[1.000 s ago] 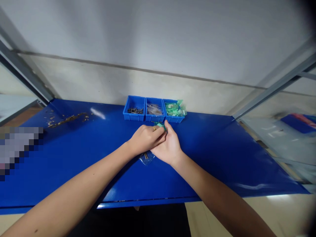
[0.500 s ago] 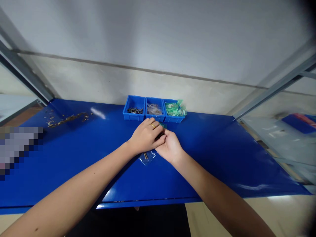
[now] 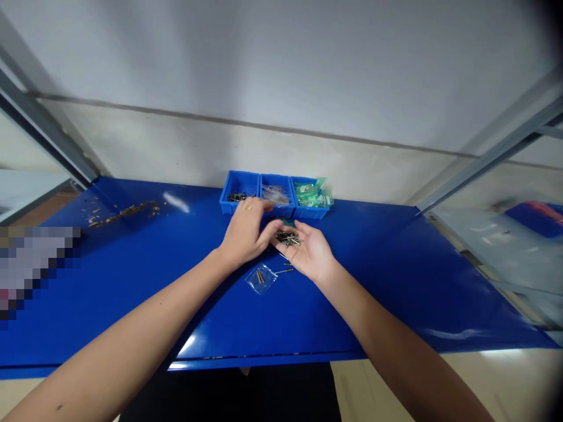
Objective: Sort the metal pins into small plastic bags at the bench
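Note:
My right hand (image 3: 308,252) is cupped palm up around a heap of thin metal pins (image 3: 288,238), some silver and some brass-coloured. My left hand (image 3: 247,230) is open and palm down, a ring on one finger. Its fingers reach toward the front of the blue bins, and its thumb tip is close to the heap. Below the hands lies a small clear plastic bag (image 3: 261,278) with a few copper-coloured pieces inside. A loose pin (image 3: 285,271) rests beside the bag. Something green, partly hidden, shows just behind my right hand.
Three blue bins stand in a row: a left bin (image 3: 241,179) with dark metal pins, a middle bin (image 3: 281,211) with clear bags and a right bin (image 3: 310,212) with green bags. Small scattered bits (image 3: 125,214) lie far left on the blue table (image 3: 387,275).
My left hand has lifted off my right hand and moved left, its fingers spreading. The heap of pins in my right palm, the loose pin and the whole bag now show.

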`<action>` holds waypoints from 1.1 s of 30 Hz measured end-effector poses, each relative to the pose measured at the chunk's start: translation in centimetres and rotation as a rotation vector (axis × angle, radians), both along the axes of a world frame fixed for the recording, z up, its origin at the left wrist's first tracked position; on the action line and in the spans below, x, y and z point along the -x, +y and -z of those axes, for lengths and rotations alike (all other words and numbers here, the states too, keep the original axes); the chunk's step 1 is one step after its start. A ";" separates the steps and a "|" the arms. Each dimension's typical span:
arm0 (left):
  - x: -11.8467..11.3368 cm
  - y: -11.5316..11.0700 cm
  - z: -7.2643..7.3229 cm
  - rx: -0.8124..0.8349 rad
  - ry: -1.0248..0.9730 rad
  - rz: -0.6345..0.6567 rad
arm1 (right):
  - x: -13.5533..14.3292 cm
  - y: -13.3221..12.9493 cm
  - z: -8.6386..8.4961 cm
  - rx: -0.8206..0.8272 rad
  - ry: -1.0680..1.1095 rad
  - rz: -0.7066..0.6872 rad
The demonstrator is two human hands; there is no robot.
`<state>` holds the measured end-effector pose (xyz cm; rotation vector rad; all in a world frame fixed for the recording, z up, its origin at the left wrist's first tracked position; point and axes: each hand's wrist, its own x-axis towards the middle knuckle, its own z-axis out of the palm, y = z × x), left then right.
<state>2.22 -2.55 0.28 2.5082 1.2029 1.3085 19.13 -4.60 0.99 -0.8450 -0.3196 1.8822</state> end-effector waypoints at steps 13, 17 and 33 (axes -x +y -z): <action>0.9 1.2 1.1 0.152 -0.327 -0.189 | -0.5 -1.2 -1.2 0.052 0.058 -0.186; 0.8 1.3 1.2 0.180 -0.355 -0.206 | -0.5 -1.5 -1.6 0.038 0.016 -0.258; 0.7 1.6 1.5 0.257 -0.448 -0.193 | -0.6 -1.0 -1.3 0.008 -0.107 -0.401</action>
